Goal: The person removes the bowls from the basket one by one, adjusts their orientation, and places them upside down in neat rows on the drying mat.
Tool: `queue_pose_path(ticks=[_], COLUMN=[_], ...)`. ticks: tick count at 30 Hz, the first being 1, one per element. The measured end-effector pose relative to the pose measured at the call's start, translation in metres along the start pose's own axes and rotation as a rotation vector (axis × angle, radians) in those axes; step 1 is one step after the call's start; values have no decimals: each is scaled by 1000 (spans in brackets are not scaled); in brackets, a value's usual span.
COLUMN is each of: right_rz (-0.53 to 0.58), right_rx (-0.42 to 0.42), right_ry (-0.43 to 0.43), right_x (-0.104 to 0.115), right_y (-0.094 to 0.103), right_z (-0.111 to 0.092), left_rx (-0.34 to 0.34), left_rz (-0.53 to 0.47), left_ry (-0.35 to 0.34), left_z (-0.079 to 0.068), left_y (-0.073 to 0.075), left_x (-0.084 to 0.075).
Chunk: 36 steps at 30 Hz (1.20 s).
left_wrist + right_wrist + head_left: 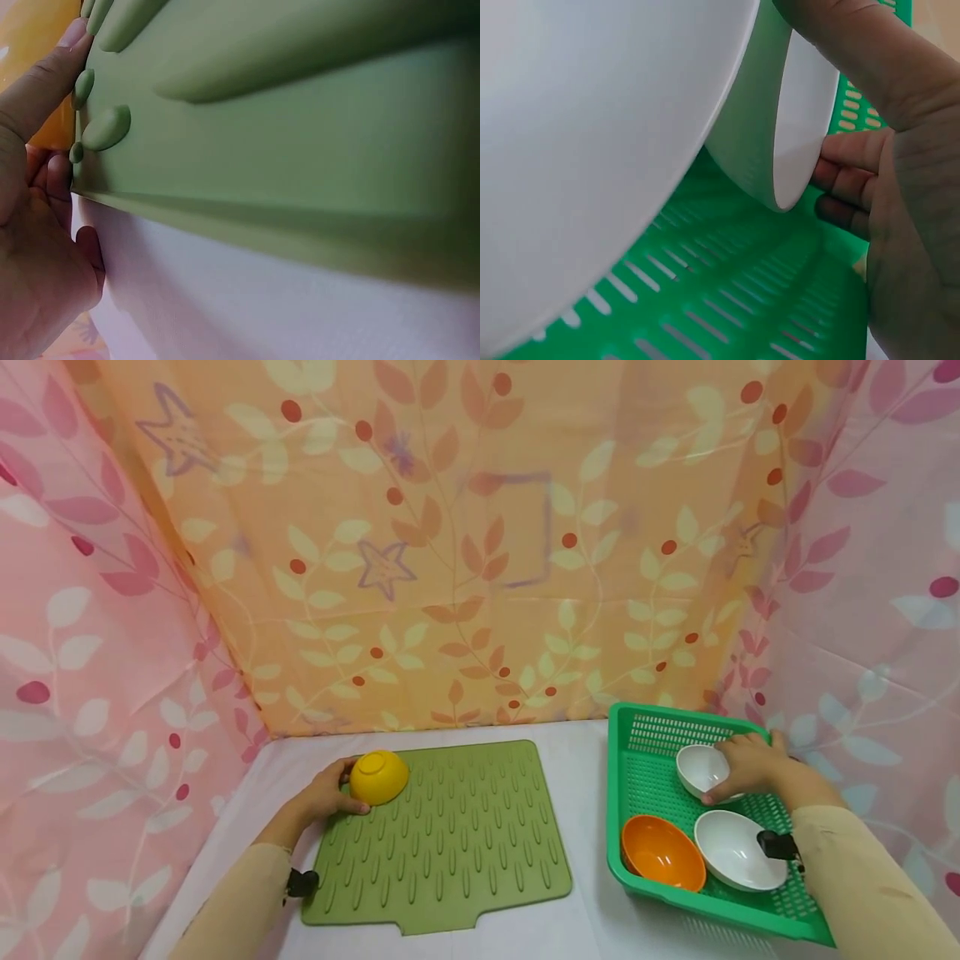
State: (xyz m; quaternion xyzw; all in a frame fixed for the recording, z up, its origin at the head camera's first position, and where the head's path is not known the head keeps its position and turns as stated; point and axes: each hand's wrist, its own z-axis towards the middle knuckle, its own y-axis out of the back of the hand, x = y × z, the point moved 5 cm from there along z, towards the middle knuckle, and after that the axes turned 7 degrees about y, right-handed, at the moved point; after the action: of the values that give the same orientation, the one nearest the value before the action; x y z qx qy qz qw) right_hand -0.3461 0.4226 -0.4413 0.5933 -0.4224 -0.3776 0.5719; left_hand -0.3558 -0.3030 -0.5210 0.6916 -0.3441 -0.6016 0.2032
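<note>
A yellow bowl (382, 779) rests upside down on the far left corner of a green ridged drying mat (457, 852). My left hand (327, 792) holds its left side, the thumb near the front and the other fingers partly hidden behind. Over the green basket (614, 785), my right hand (753, 767) grips the right rim of a small white bowl (699, 768), thumb in front. In the right wrist view that bowl (806, 127) stands tilted, fingers at its far rim. Closer to me in the basket lie a larger white bowl (738, 852) and an orange bowl (663, 853).
A white cloth (588, 827) covers the table under mat and basket. Patterned curtains enclose the space: orange (450, 568) at the back, pink (112, 693) on the left and another pink one (885, 610) close beside the basket on the right.
</note>
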Motion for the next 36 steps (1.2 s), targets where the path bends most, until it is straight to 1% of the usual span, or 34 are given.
queue_pose_path(ticks=[3,6,13,15,18,23,25,28,33,36], right_rz=[22,40,123,144,142,137,151,187,234,249], right_rx=[7,-8,-84,-100,-127,-200,-225,-241,-269,-308], right_ry=[3,6,-6,-12,-19,-17,-16,-15,-12,5], right_x=[2,2,-2,-1,3,16,24,37,56,69], right_y=[-2,-3,3,6,12,31,40,52,64,71], right_z=[1,4,3,2,2,4,4,3,0,-1], left_rx=[-6,-14,-11,-10,-11,-12,-6,-5,-4,-6], left_rz=[12,18,-6,-1,-3,2,5,-4,-10,-4], left_ry=[-11,-10,41,44,48,46,44,51,58,57], left_z=[-1,-1,4,3,1,2,2,2,2,2], left_y=[0,0,-4,-4,-3,-1,-2,-2,-2,-1], left_x=[-2,-1,1,0,0,2,3,5,5,4])
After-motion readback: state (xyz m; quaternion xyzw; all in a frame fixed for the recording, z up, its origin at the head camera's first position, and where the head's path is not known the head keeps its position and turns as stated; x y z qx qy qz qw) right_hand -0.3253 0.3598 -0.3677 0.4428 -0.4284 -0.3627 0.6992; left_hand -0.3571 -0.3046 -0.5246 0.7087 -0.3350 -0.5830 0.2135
